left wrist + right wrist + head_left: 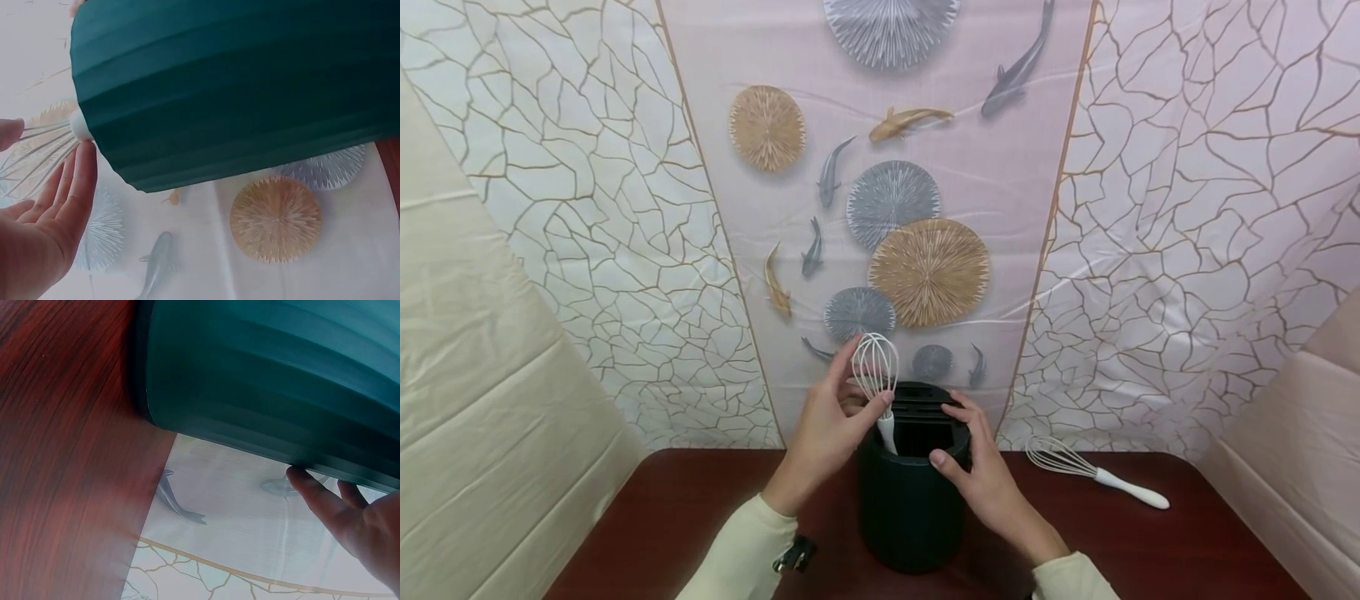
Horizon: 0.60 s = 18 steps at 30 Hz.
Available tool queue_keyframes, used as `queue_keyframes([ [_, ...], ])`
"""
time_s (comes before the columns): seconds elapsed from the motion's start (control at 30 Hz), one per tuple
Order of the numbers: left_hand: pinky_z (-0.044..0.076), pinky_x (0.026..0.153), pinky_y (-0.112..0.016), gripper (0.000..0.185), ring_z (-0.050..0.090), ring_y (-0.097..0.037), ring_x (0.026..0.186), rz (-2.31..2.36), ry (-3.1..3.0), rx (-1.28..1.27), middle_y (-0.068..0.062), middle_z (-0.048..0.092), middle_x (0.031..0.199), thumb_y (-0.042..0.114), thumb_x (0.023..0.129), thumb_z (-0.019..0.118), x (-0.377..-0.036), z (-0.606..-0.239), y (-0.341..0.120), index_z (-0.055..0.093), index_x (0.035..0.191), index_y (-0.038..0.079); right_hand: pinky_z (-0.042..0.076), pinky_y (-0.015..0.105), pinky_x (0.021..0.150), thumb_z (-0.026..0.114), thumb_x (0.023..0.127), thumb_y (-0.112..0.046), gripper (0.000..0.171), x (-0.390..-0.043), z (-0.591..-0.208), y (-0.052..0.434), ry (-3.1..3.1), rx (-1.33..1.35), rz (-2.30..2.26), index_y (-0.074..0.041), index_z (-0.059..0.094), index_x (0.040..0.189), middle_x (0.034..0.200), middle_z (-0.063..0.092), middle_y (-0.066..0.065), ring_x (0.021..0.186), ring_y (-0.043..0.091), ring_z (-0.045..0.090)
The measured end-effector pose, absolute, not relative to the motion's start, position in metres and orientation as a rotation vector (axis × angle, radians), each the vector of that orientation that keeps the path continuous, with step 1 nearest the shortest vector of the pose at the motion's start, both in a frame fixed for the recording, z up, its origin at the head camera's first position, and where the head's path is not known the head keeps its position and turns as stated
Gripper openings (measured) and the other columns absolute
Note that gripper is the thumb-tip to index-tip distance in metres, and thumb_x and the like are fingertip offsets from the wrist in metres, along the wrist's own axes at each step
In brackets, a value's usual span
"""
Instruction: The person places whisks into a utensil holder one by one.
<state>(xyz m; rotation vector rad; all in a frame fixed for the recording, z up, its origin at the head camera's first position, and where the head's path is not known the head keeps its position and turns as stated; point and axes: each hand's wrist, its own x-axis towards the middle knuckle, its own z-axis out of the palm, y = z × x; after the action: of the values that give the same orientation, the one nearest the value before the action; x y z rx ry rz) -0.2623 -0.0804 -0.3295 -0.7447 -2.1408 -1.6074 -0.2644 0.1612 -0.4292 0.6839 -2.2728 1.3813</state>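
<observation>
A dark green ribbed utensil holder (910,508) stands upright on the dark wooden table (685,517). My left hand (868,375) pinches the wire head of a white whisk (877,358), whose white handle points down into the holder's open top. In the left wrist view the thumb and fingers of that hand (47,206) close on the whisk wires (37,147) beside the holder (237,87). My right hand (950,433) grips the holder's rim, thumb on the outside and fingers over the edge. The right wrist view shows this hand (350,519) under the rim of the holder (269,369).
A second white whisk (1097,471) lies flat on the table to the right of the holder, handle pointing right. A patterned cloth backdrop (925,208) hangs right behind the table. Cream fabric (482,400) walls stand at both sides.
</observation>
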Motion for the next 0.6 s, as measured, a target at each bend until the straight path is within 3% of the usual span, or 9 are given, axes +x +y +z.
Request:
queue_keyframes([
  [0.23,0.063,0.072,-0.029,0.091,0.075,-0.022,0.090,-1.556,-2.130,-0.826,-0.020,0.060,0.135,0.000,0.094,0.075,-0.266,-0.337,-0.082,0.028,0.168,0.023,0.027,0.070,0.116,0.068,0.102,-0.023,0.059,-0.264,-0.428,0.160,-2.268,0.679,1.388,-0.015,0.042,0.154,0.170,0.025,0.009,0.154,0.038,0.025],
  [0.43,0.064,0.077,-0.034,0.086,0.076,-0.020,0.090,-1.415,-2.153,-0.879,-0.016,0.059,0.136,-0.001,0.092,0.077,-0.270,-0.344,-0.082,0.036,0.164,0.021,0.026,0.071,0.117,0.068,0.102,-0.024,0.059,-0.262,-0.427,0.160,-2.275,0.673,1.382,-0.016,0.042,0.154,0.171,0.024,0.007,0.154,0.038,0.025],
  [0.6,0.063,0.087,-0.041,0.079,0.075,-0.031,0.104,-1.337,-2.187,-0.872,-0.014,0.061,0.137,0.005,0.089,0.081,-0.272,-0.349,-0.084,0.043,0.158,0.016,0.029,0.069,0.116,0.069,0.102,-0.024,0.059,-0.263,-0.428,0.160,-2.274,0.675,1.373,-0.017,0.042,0.154,0.170,0.025,0.007,0.154,0.038,0.026],
])
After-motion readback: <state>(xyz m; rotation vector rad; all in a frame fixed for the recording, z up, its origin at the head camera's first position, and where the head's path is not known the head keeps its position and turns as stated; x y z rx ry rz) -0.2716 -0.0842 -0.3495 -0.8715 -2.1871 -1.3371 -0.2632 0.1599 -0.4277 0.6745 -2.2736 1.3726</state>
